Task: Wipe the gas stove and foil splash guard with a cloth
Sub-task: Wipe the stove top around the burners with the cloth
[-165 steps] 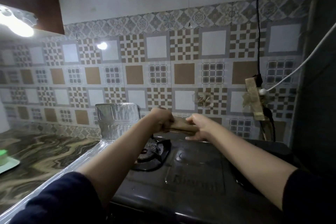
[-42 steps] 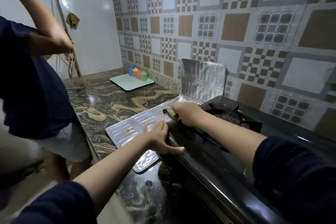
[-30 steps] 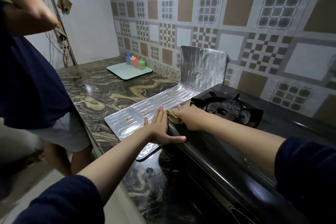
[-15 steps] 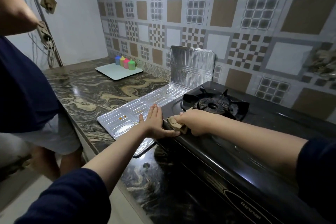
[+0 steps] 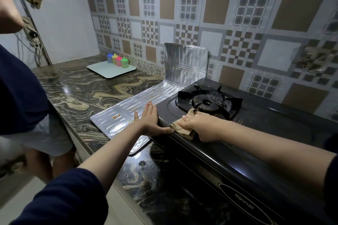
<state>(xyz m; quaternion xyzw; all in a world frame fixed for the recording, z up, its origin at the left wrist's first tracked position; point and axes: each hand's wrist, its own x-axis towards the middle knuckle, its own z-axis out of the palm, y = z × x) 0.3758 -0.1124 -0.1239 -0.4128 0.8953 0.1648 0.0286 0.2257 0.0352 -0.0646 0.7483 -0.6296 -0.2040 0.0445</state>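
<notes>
A black gas stove (image 5: 256,133) stands on the marble counter, its burner grate (image 5: 208,102) toward the back left. A silver foil splash guard (image 5: 184,64) stands upright behind a panel lying flat on the counter left of the stove; the flat panel carries small orange spots. My right hand (image 5: 199,126) presses a crumpled tan cloth (image 5: 182,128) onto the stove's front left edge, just in front of the grate. My left hand (image 5: 149,120) lies flat with fingers straight against the stove's left side, over the flat foil, thumb touching the cloth.
Another person in a dark shirt and light shorts (image 5: 23,97) stands at the left by the counter. A white tray (image 5: 111,69) with several coloured bottles (image 5: 117,59) sits at the back of the marble counter (image 5: 78,93). Patterned tiles cover the wall behind.
My right hand has slid the cloth along the stove's left edge from the back toward the front corner. My left hand has stayed flat beside the stove. The camera has turned right.
</notes>
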